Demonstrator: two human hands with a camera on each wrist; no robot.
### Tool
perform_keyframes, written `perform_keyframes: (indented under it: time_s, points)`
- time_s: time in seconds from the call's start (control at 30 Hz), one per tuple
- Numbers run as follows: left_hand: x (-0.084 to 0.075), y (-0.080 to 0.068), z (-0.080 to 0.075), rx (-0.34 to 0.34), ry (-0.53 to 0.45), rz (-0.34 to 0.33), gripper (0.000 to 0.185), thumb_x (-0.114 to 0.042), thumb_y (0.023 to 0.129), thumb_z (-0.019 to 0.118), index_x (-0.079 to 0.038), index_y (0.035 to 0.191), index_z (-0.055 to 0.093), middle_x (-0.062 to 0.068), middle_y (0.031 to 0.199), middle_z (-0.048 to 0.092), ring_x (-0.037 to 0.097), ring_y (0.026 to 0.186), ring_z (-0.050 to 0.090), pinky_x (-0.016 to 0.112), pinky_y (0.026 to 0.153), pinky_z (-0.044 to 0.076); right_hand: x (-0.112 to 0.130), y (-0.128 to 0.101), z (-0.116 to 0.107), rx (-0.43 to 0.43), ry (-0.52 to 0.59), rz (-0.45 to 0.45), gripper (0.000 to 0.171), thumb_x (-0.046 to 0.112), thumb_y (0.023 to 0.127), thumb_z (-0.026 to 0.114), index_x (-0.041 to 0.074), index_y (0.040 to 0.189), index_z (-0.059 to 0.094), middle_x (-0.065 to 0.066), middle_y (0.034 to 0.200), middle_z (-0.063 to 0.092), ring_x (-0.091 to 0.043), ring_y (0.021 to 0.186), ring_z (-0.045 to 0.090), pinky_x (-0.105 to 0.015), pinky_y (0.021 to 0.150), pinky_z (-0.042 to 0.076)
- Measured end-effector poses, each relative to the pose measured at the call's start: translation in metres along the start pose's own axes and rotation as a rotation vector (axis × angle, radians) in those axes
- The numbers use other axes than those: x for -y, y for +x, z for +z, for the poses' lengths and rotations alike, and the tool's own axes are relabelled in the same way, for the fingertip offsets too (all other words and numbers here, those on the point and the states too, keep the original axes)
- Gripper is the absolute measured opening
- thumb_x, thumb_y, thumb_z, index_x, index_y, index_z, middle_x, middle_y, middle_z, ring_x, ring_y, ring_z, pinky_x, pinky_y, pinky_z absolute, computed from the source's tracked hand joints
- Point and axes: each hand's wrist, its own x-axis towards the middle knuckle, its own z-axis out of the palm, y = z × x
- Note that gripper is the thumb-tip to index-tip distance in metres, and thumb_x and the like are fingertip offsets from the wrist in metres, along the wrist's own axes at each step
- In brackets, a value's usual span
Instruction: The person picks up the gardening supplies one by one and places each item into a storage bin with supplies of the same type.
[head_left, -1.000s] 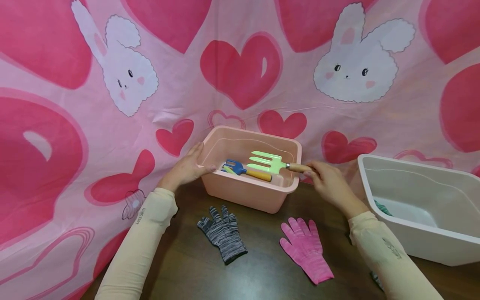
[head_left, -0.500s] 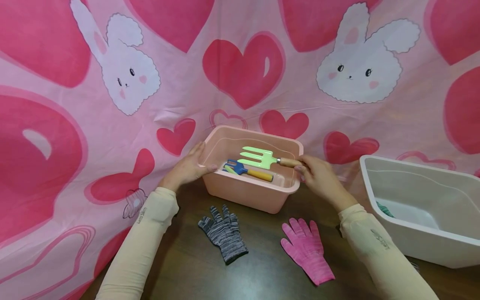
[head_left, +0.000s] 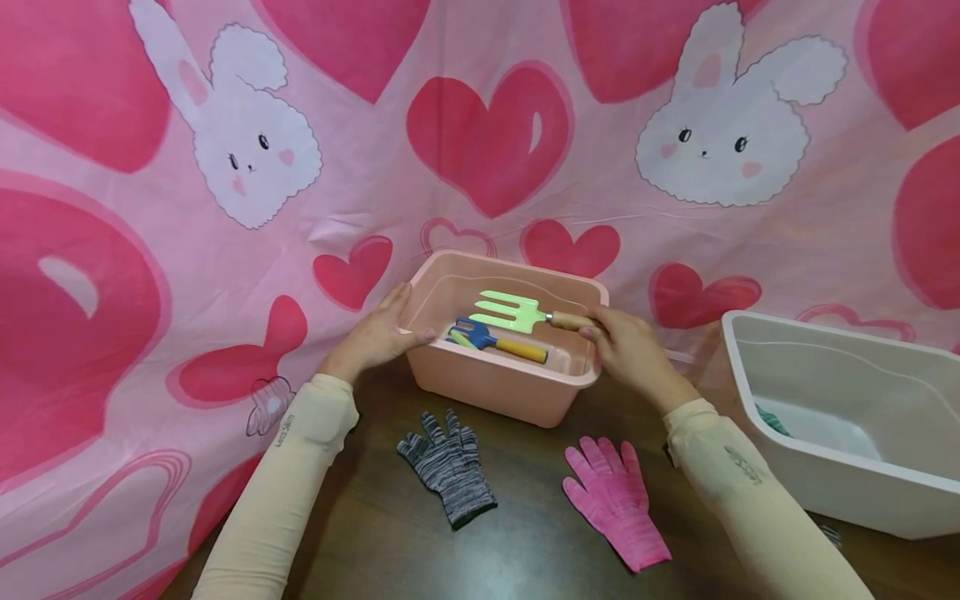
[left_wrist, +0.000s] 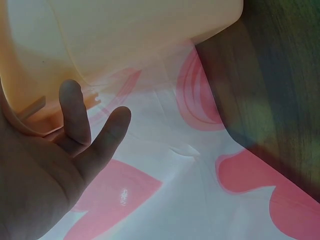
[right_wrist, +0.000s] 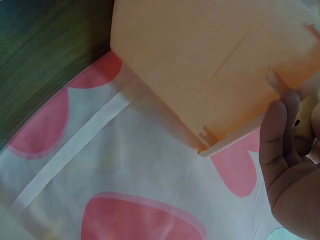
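The right hand [head_left: 628,350] has its fingers curled round the wooden handle of a pale green garden fork [head_left: 517,312], which sits low over the pink tub [head_left: 495,385] at the centre of the frame; the fork lies nearly level, its long axis running left to right, handle at the tub's right rim and the tines pointing left toward the middle of the tub. Under the tines, on the tub's floor, lies a small blue trowel [head_left: 493,340] with a yellow handle, its blade to the left and its handle slanting down to the right. The left hand [head_left: 372,338] rests on the tub's left rim, fingers fairly straight along the outside wall and the thumb hooked over the edge. On the dark table [head_left: 525,542] in front of the tub lie a grey striped glove [head_left: 447,466] at lower centre and a pink glove [head_left: 617,501] to its right, well apart. A white tub [head_left: 847,483] stands at the right edge, and a pink cloth [head_left: 135,250] with hearts and rabbits fills the upper frame
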Motion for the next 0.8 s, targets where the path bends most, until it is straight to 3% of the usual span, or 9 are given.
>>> perform_keyframes:
  time_s: [0.47, 0.8]
  points:
    - [-0.001, 0.001, -0.001, 0.001, -0.006, -0.010, 0.120, -0.075, 0.079, 0.066, -0.015, 0.164, 0.004, 0.011, 0.168, 0.008, 0.037, 0.151, 0.012, 0.061, 0.116, 0.022, 0.006, 0.017, -0.001, 0.050, -0.004, 0.024, 0.013, 0.017, 0.098, 0.067, 0.005, 0.098, 0.061, -0.009, 0.081, 0.060, -0.032, 0.076, 0.057, -0.048, 0.071, 0.048]
    - [0.000, 0.000, -0.001, -0.008, -0.001, 0.004, 0.119, -0.074, 0.080, 0.065, -0.014, 0.164, 0.005, 0.012, 0.168, 0.008, 0.037, 0.152, 0.012, 0.060, 0.117, 0.022, 0.012, 0.032, -0.001, 0.070, 0.014, 0.011, 0.017, 0.019, 0.099, 0.066, 0.007, 0.111, 0.063, -0.011, 0.097, 0.066, -0.032, 0.083, 0.061, -0.050, 0.078, 0.052]
